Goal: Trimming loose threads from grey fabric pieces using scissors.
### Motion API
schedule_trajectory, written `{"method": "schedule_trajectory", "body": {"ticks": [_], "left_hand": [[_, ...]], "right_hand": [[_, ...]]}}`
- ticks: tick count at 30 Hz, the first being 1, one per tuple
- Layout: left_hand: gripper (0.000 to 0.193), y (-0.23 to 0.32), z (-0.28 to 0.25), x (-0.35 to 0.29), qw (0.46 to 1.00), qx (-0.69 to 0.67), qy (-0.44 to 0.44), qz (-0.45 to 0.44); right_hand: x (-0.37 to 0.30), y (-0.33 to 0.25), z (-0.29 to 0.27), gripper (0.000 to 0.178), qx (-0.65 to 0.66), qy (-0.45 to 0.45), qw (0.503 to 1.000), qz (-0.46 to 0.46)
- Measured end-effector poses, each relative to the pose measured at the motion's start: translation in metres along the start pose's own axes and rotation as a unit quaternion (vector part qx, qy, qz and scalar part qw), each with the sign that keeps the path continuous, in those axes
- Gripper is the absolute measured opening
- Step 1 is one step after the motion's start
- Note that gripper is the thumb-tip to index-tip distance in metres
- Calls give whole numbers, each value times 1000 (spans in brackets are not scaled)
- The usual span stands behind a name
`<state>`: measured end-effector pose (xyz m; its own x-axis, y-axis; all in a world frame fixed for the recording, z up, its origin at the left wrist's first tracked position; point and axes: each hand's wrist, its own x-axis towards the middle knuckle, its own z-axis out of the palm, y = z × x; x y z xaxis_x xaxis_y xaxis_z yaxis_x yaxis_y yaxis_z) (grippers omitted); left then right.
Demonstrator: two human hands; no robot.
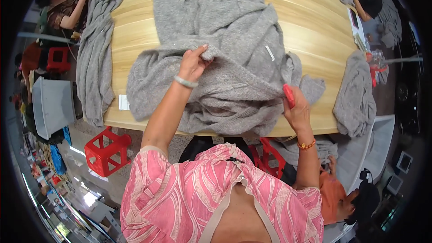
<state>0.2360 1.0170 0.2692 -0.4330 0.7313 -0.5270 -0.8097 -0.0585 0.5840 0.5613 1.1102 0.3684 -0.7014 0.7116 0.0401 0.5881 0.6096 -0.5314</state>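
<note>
A grey knitted garment [234, 78] lies bunched across the wooden table [315, 36] in front of me. Near its middle, my left hand [193, 66] pinches a fold of the knit between thumb and fingers. My right hand [298, 111], at the garment's right side, is closed around a small red tool [288, 95]. Only the tool's red part shows, so its exact kind is hidden. The knit is drawn taut between the two hands, and its edge meets the right fingers. A small white strip [270, 53] lies on the garment's right part.
More grey knitwear hangs over the table's left edge [95, 72] and right edge [355, 94]. A white label [123, 102] lies by the near left edge. A red stool [108, 153] and a grey bin [53, 108] stand at left. Other people work around the table.
</note>
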Motion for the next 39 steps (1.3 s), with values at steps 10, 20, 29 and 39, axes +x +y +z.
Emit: {"method": "schedule_trajectory", "body": {"ticks": [10, 20, 29, 39], "left_hand": [[19, -80, 25, -34, 998, -39, -45, -31], [18, -113, 10, -37, 997, -43, 13, 64], [9, -84, 21, -61, 998, -52, -6, 32], [8, -114, -16, -35, 993, 75, 28, 87]], "right_hand": [[-32, 12, -20, 20, 28, -48, 998, 37], [-28, -41, -35, 21, -110, -270, 956, 23], [-25, -36, -18, 19, -51, -193, 980, -7], [3, -56, -6, 20, -114, -264, 958, -16]]}}
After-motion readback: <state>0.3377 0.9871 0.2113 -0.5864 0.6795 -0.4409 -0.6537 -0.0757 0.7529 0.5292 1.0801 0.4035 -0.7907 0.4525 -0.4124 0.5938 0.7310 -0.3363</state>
